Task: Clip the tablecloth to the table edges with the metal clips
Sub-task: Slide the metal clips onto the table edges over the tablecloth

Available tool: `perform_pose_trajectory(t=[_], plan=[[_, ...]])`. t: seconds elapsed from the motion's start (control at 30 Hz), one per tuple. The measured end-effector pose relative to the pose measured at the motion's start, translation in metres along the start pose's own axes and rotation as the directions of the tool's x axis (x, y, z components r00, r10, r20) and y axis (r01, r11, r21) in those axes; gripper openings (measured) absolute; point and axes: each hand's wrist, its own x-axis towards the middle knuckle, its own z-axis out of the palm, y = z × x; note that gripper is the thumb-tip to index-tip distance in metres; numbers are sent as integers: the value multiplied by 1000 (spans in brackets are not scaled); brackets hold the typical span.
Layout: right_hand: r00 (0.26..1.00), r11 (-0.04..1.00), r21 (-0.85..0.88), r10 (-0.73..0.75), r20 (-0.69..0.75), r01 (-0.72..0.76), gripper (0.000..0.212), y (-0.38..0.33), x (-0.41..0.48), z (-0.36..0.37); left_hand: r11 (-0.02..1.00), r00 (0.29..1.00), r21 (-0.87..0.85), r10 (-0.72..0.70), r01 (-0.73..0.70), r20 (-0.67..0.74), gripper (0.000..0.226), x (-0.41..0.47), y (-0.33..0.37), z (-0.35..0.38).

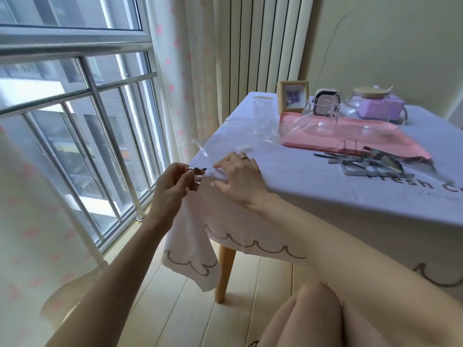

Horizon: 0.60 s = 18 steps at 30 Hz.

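Note:
A pale lilac tablecloth (325, 191) with a grey scalloped hem covers a small wooden-legged table. At its near left corner my left hand (172, 186) pinches a metal clip (198, 171) against the table edge. My right hand (240, 176) lies on the cloth just beside the clip, fingers spread and pressing the fabric down at the corner. A pile of several more metal clips (375, 161) lies on the cloth to the right, apart from both hands.
A pink tray (375, 136) holds a glass teapot (370, 113) and glass cups (320, 113). A picture frame (292, 96), a clear glass (263, 116) and crumpled clear plastic (208, 146) stand behind the corner. The window and curtain are close on the left.

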Motion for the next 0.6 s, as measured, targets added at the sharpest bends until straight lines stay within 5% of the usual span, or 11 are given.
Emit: perform_pose_trajectory(t=[0.23, 0.6], plan=[[985, 963, -269, -66, -160, 20, 50, -6, -3, 24, 998, 994, -28, -52, 50, -97, 20, -4, -17, -13], [953, 944, -329, -129, -273, 33, 55, -11, 8, 25, 998, 996, -67, -17, 11, -89, 19, -4, -27, -16]])
